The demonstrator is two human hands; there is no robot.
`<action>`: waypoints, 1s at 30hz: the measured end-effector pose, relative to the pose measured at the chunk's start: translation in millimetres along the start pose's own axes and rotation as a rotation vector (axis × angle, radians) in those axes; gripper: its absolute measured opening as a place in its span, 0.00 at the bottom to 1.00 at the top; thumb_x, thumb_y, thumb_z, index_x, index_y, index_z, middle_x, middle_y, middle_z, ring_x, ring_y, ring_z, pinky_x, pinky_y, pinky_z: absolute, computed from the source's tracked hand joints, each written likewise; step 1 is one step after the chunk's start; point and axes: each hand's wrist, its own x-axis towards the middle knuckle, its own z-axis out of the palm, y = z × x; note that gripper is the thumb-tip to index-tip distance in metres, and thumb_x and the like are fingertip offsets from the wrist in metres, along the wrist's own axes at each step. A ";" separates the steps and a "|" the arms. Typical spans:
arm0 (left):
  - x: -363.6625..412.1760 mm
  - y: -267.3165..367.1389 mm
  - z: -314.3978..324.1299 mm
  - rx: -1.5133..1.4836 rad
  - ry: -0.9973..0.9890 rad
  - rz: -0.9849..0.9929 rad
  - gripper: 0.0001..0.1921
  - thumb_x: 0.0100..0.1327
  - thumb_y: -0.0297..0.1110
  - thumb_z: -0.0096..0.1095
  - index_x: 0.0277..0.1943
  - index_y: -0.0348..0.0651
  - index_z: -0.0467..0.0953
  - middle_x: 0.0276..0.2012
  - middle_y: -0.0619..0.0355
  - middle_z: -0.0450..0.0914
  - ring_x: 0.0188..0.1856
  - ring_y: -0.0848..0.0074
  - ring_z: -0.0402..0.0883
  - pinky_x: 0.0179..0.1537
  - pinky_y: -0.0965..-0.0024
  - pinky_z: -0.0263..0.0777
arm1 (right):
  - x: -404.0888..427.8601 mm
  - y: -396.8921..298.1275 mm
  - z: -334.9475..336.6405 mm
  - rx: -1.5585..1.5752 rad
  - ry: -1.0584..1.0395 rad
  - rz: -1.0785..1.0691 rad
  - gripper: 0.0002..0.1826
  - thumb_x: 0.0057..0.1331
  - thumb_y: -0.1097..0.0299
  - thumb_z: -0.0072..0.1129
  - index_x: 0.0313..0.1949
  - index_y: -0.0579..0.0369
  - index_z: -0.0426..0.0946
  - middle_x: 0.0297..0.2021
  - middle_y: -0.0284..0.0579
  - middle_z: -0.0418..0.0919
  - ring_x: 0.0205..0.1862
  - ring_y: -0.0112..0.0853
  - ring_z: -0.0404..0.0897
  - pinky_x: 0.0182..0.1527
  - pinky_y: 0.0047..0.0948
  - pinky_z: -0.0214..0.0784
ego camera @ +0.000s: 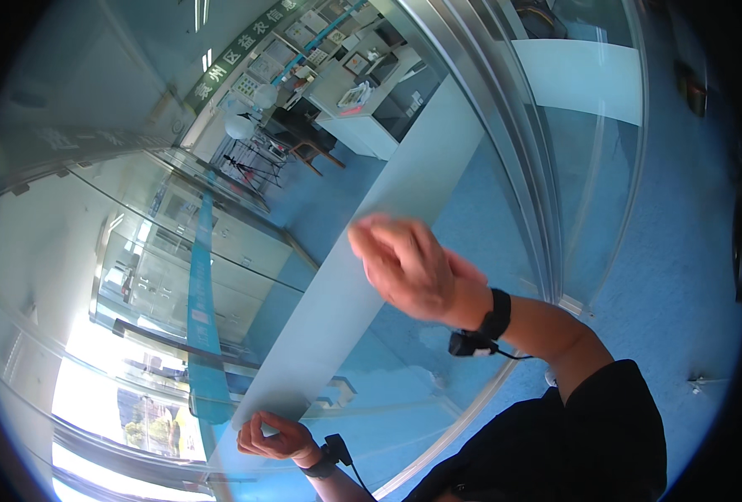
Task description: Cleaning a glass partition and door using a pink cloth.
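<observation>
A frosted band [339, 307] runs diagonally across a clear glass panel before me. My right hand [405, 268], slightly blurred, is closed into a loose fist in front of the band's middle. Lower left, my left hand [273, 437] curls its fingers inward by the band's lower end. No object shows in either hand; the insides of the fingers are hidden, and I cannot tell whether they touch the glass. Both wrists wear black straps with small cabled devices. A pale door handle [340, 392] shows on the glass between the hands.
Metal door frame posts [502, 119] rise on the right beside another glass panel [590, 188]. Beyond the glass are a chair [305, 141], a white counter [361, 132] with papers and a tripod [245, 168]. A teal strip [202, 301] crosses glass at left. The floor is blue [666, 251].
</observation>
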 end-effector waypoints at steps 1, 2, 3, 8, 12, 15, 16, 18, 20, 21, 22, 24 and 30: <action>-0.6 -0.5 0.1 -0.002 0.001 -0.006 0.04 0.69 0.25 0.61 0.44 0.38 0.73 0.38 0.52 0.74 0.41 0.61 0.72 0.45 0.57 0.67 | 16.6 5.4 1.8 -0.035 -0.009 0.031 0.22 0.56 0.79 0.60 0.52 0.66 0.75 0.46 0.48 0.74 0.44 0.39 0.75 0.44 0.34 0.72; -2.0 -0.3 -1.1 0.000 0.001 -0.012 0.05 0.69 0.25 0.61 0.44 0.40 0.73 0.38 0.54 0.73 0.41 0.62 0.71 0.45 0.58 0.65 | 33.8 14.3 4.6 -0.031 -0.005 0.036 0.22 0.56 0.79 0.60 0.52 0.66 0.75 0.46 0.48 0.74 0.44 0.39 0.75 0.44 0.34 0.72; -1.9 -0.3 -1.4 0.004 0.001 -0.005 0.05 0.69 0.25 0.61 0.44 0.40 0.73 0.38 0.54 0.73 0.41 0.62 0.71 0.45 0.58 0.65 | 51.6 24.3 8.0 -0.003 0.033 -0.008 0.21 0.56 0.79 0.59 0.52 0.67 0.74 0.46 0.49 0.74 0.43 0.40 0.75 0.44 0.34 0.72; -0.9 -1.1 -0.3 0.031 -0.002 0.009 0.04 0.69 0.25 0.61 0.44 0.39 0.73 0.38 0.53 0.73 0.40 0.61 0.71 0.44 0.57 0.65 | 16.0 17.0 -3.8 0.039 -0.010 -0.129 0.19 0.57 0.78 0.60 0.50 0.71 0.76 0.46 0.52 0.77 0.45 0.42 0.76 0.48 0.35 0.72; -0.6 -1.1 -1.5 0.037 -0.007 0.011 0.05 0.69 0.25 0.60 0.44 0.39 0.72 0.37 0.53 0.73 0.39 0.62 0.71 0.44 0.58 0.65 | 9.7 21.6 2.4 0.082 0.062 -0.217 0.17 0.60 0.77 0.60 0.49 0.69 0.78 0.47 0.50 0.78 0.48 0.40 0.76 0.48 0.34 0.73; -0.5 1.4 1.6 0.039 -0.002 0.016 0.04 0.70 0.25 0.60 0.44 0.39 0.72 0.36 0.54 0.73 0.39 0.62 0.71 0.44 0.58 0.65 | 73.4 31.6 8.5 0.105 0.054 -0.186 0.17 0.57 0.80 0.61 0.48 0.68 0.79 0.46 0.48 0.78 0.45 0.40 0.77 0.46 0.33 0.74; -1.6 0.6 1.3 0.036 -0.001 0.006 0.04 0.70 0.25 0.59 0.44 0.39 0.72 0.36 0.54 0.73 0.39 0.62 0.71 0.44 0.59 0.65 | 84.7 33.4 10.6 0.128 0.064 -0.161 0.18 0.54 0.84 0.63 0.47 0.66 0.80 0.43 0.46 0.79 0.42 0.40 0.77 0.44 0.32 0.74; -3.2 -0.7 2.6 0.029 0.000 -0.014 0.03 0.70 0.25 0.59 0.44 0.39 0.72 0.35 0.54 0.73 0.38 0.63 0.71 0.44 0.59 0.65 | 74.1 32.8 9.5 0.111 0.054 -0.176 0.17 0.55 0.84 0.62 0.45 0.65 0.80 0.44 0.47 0.79 0.43 0.41 0.77 0.44 0.32 0.74; -3.7 -2.8 -0.5 0.027 0.010 -0.004 0.03 0.71 0.25 0.58 0.44 0.39 0.72 0.36 0.54 0.73 0.38 0.63 0.71 0.44 0.59 0.65 | 35.4 32.3 -0.3 0.052 -0.008 -0.231 0.17 0.56 0.78 0.58 0.46 0.70 0.77 0.44 0.50 0.76 0.43 0.39 0.75 0.44 0.31 0.73; -2.0 -3.2 -3.3 0.043 0.007 0.010 0.03 0.71 0.25 0.58 0.44 0.39 0.72 0.36 0.54 0.73 0.38 0.63 0.71 0.44 0.59 0.65 | 15.2 32.9 2.7 0.060 -0.009 -0.236 0.17 0.56 0.78 0.58 0.46 0.70 0.77 0.44 0.50 0.76 0.43 0.39 0.75 0.44 0.31 0.73; -2.5 -3.1 -2.6 0.038 0.008 0.001 0.03 0.71 0.25 0.58 0.44 0.39 0.72 0.36 0.54 0.73 0.38 0.63 0.71 0.44 0.59 0.65 | 6.5 32.2 1.6 0.075 0.026 -0.223 0.18 0.56 0.78 0.58 0.47 0.70 0.77 0.44 0.51 0.76 0.42 0.40 0.75 0.43 0.31 0.73; -3.5 -2.5 -2.2 0.053 0.002 -0.013 0.04 0.69 0.23 0.60 0.43 0.37 0.72 0.35 0.52 0.74 0.38 0.61 0.72 0.43 0.58 0.69 | -1.1 37.3 3.5 0.088 0.059 -0.214 0.19 0.56 0.77 0.58 0.48 0.71 0.76 0.45 0.52 0.76 0.41 0.40 0.75 0.42 0.31 0.73; -3.4 -2.8 -1.5 0.015 -0.014 -0.020 0.04 0.69 0.24 0.60 0.43 0.38 0.73 0.34 0.54 0.74 0.37 0.62 0.72 0.42 0.59 0.68 | 79.4 37.2 10.7 0.060 0.055 -0.208 0.20 0.55 0.80 0.58 0.50 0.69 0.76 0.47 0.53 0.75 0.45 0.42 0.75 0.46 0.34 0.72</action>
